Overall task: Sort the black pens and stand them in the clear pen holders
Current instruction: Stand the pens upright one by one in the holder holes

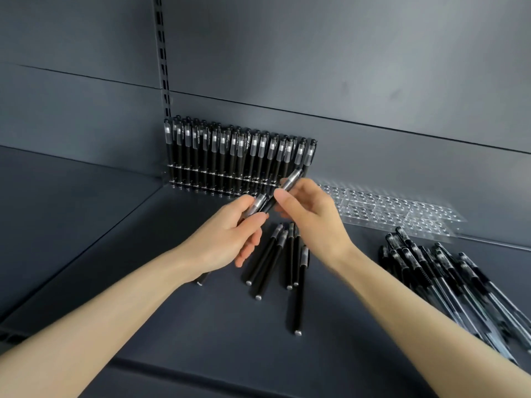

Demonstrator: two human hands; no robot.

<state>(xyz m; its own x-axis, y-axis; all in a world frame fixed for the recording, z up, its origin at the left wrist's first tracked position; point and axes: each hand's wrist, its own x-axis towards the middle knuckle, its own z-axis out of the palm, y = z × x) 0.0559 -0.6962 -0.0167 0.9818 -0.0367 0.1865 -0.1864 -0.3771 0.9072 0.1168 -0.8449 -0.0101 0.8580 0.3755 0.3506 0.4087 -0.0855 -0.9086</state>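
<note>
Grey shelf (86, 254). Full holder (218, 188) stands at the back wall with its pens upright; the cap print is unreadable. Empty holders (402, 208) lie to its right. Pile (445, 277) lies far right and loose pens (275, 259) lie at centre. Above these, left hand (227, 237) grips 1 pen (258, 202), and right hand (313, 216) pinches a 2nd pen (291, 179).

- Both forearms are stretched forward and drawn together.
- A first pen (256, 204) is gripped in the curled left hand (227, 239).
- A second pen (290, 179) is pinched by the right hand (313, 216).
</note>
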